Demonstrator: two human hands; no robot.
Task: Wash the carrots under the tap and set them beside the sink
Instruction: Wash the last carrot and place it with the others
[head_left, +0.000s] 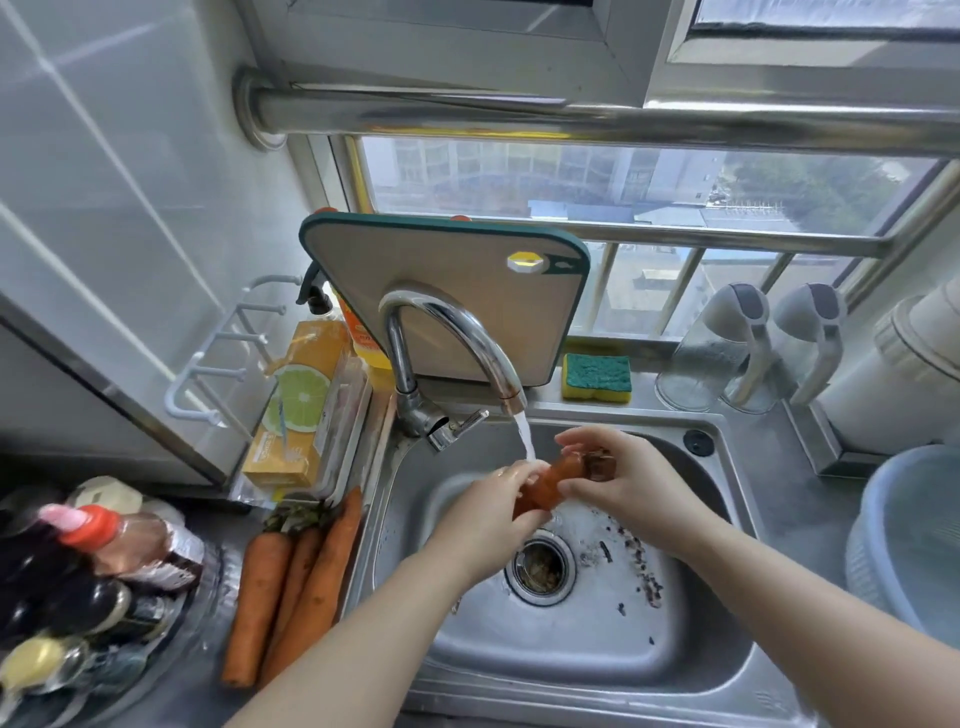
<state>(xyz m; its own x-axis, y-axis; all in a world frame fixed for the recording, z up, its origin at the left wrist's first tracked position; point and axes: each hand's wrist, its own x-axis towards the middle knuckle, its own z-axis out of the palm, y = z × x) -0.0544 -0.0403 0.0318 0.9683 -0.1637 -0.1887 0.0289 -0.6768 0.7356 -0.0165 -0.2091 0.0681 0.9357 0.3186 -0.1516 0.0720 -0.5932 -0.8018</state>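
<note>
Hands (498, 499) (618, 480) grip carrot (548, 486) under tap (457, 338); labels unreadable.
</note>
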